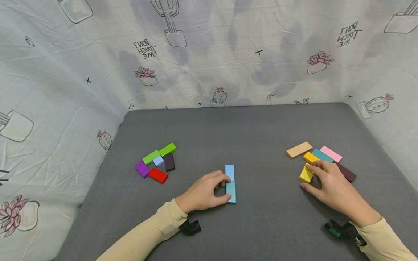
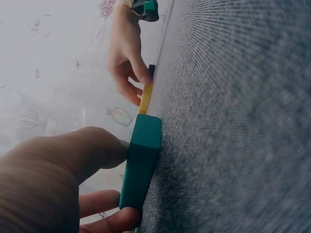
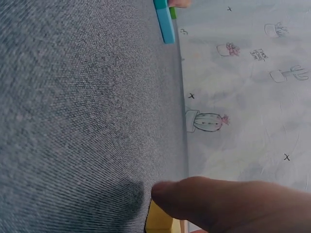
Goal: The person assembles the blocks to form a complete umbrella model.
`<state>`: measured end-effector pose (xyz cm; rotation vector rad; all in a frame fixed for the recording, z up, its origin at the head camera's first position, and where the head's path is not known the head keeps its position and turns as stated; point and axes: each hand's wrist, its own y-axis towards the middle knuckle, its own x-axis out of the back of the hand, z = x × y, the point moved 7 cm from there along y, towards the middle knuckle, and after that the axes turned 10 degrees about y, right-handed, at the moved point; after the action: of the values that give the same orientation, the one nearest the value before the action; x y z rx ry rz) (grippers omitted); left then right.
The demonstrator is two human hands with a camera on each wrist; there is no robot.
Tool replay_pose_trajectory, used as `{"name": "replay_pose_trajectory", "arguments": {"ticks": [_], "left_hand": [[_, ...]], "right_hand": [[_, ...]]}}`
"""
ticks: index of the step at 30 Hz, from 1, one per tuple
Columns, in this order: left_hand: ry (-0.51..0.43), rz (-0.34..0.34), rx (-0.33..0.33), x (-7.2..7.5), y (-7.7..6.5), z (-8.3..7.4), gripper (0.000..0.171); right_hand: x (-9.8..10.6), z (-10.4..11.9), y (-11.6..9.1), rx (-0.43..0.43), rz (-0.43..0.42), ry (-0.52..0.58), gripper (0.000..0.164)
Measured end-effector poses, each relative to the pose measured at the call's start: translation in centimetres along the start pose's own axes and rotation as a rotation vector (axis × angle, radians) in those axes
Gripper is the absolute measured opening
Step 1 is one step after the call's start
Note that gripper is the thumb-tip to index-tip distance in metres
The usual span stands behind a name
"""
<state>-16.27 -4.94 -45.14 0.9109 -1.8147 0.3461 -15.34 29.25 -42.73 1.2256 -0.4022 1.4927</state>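
Near the middle of the grey table, two blocks lie end to end: a light blue block [image 1: 229,172] and, on the near side, a teal block [image 1: 231,194]. My left hand [image 1: 205,192] pinches the teal block between thumb and fingers; the left wrist view shows this block [image 2: 141,162] close up. Over on the right, my right hand [image 1: 336,192] has its index finger and thumb at opposite ends of the nearer yellow block [image 1: 305,174], gripping it. The right wrist view shows the thumb against that yellow block [image 3: 159,216], whose far part is cut off.
Around the right hand lie a wooden block [image 1: 298,149], another yellow block [image 1: 310,157], a teal one [image 1: 322,155], a pink one [image 1: 331,153] and a dark brown one [image 1: 346,172]. Green [image 1: 151,157], purple [image 1: 142,169], red [image 1: 158,175], blue and dark blocks cluster at left.
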Motion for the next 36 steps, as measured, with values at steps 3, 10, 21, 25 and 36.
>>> {"name": "replay_pose_trajectory", "arguments": {"ticks": [3, 10, 21, 25, 36], "left_hand": [[0.001, 0.005, 0.003, -0.1, 0.0, 0.1, 0.033], [0.005, 0.005, 0.003, -0.3, 0.0, 0.2, 0.033], [0.003, 0.005, 0.002, -0.3, -0.1, 0.3, 0.033], [0.000, 0.001, -0.002, -0.2, 0.0, 0.2, 0.034], [-0.004, 0.026, 0.022, -0.1, 0.0, 0.4, 0.034]], "right_hand": [[0.0, -0.1, 0.1, -0.019, 0.014, 0.010, 0.057], [0.0, 0.0, 0.9, -0.064, 0.064, 0.023, 0.048], [-2.3, 3.6, 5.8, 0.054, 0.141, 0.117, 0.043], [-4.1, 5.1, 8.1, 0.067, 0.225, 0.146, 0.045], [-8.5, 8.1, 14.0, 0.116, 0.300, 0.231, 0.046]]}}
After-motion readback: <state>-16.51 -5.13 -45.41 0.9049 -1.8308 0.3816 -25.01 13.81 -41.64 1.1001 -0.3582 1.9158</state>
